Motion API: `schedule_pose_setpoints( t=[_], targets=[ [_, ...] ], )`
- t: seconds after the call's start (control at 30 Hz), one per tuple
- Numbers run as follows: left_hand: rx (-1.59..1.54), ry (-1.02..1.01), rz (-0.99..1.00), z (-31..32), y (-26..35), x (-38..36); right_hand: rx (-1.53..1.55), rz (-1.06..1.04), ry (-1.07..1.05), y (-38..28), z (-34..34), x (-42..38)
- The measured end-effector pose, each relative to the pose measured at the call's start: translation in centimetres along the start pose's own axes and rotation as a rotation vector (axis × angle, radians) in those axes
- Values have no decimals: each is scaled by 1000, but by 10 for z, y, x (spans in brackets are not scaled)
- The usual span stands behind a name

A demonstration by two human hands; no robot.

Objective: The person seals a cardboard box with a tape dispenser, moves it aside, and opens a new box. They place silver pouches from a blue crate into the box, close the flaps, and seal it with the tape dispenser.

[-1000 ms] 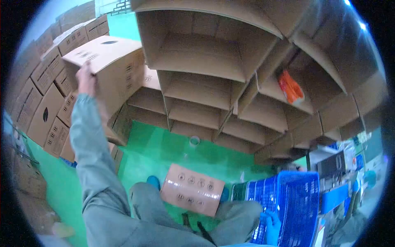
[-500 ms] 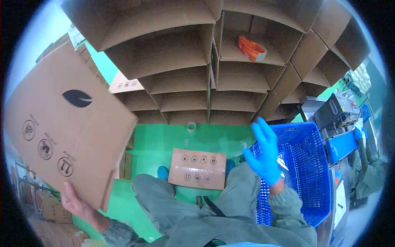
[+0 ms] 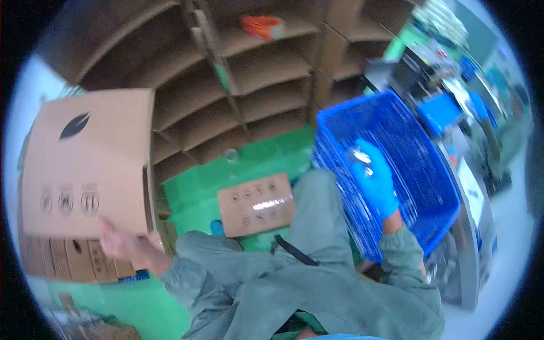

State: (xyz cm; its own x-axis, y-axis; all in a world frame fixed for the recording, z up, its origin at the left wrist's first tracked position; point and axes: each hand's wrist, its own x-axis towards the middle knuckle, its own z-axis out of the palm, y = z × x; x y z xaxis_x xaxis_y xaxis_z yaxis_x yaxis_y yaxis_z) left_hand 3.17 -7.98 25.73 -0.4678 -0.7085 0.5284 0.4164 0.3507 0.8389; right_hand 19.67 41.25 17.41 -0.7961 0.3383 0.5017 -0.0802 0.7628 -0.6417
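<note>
My bare left hand (image 3: 122,243) grips the lower right edge of a brown cardboard box (image 3: 102,153), thumb on its printed face. The box is raised on the left and shows a black leaf mark and round handling symbols. My right hand (image 3: 377,184), in a blue glove, is down inside a blue plastic basket (image 3: 433,226). Its fingers are closed around a small shiny packet (image 3: 361,158) near the basket's left wall; motion blurs the details. Between my legs a taped cardboard box (image 3: 256,204) sits on the floor.
Stacked open cardboard boxes (image 3: 272,68) form a wall of compartments ahead; an orange tape roll (image 3: 262,26) lies in one. Another roll (image 3: 231,155) is on the green floor (image 3: 192,190). Equipment (image 3: 422,65) and a co-worker's sleeve (image 3: 481,141) are at right. Cartons (image 3: 79,258) stand at left.
My view has turned to the right. My right hand has gone from above the basket's edge down into it, onto the packet. The box in my left hand has rotated more upright.
</note>
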Motion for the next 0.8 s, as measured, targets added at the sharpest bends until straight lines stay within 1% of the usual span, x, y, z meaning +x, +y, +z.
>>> schedule_pose_setpoints(
  t=[0.03,0.1,0.13,0.17,0.2,0.23,0.27,0.3,0.33,0.4,0.47,0.5,0.53,0.57,0.6,0.63,0.67,0.73,0.77,0.8],
  targets=[
    [64,-92,122,-26,-16,-9,85,225,74,33,-19,-17],
    [107,-257,102,-53,-10,-38,-405,413,78,97,-56,-53],
    [103,-322,-49,-64,12,-57,-480,524,-14,131,-70,-74],
    [101,-344,-68,-85,5,-59,-546,621,-101,167,-78,-91],
    [389,-622,-10,-112,-6,-56,-476,752,-194,198,-82,-106],
    [539,-760,10,-116,-6,-61,-397,878,-288,227,-82,-122],
    [681,-902,50,-119,-7,-66,-463,983,-367,251,-78,-132],
    [605,-1053,274,-100,1,-76,-471,988,-374,276,-70,-148],
    [520,-1186,499,-84,7,-84,-216,1121,-365,301,-60,-162],
    [576,-1351,481,-62,-16,-97,39,1219,-361,341,-37,-170],
    [619,-1568,515,-45,-70,-103,-475,948,-347,360,-16,-165],
    [604,-1564,532,-38,-89,-108,-474,949,-326,344,-18,-150],
    [655,-1686,497,-31,-106,-113,-502,1093,64,310,-28,-123],
    [710,-1808,460,-25,-113,-114,-517,1214,461,290,-37,-100],
    [699,-1810,479,-22,-111,-116,-478,1013,720,328,-65,-94],
    [604,-1838,460,-22,-104,-123,-434,791,960,368,-91,-87],
    [513,-1866,435,-25,-99,-129,-259,708,1263,304,-127,-51],
    [504,-1861,401,-27,-97,-133,-89,381,1193,273,-194,-22],
    [491,-1855,364,-26,-97,-134,-249,519,1186,289,-219,-10],
    [504,-1856,343,-24,-93,-135,-410,653,1163,312,-260,-4]
  ],
)
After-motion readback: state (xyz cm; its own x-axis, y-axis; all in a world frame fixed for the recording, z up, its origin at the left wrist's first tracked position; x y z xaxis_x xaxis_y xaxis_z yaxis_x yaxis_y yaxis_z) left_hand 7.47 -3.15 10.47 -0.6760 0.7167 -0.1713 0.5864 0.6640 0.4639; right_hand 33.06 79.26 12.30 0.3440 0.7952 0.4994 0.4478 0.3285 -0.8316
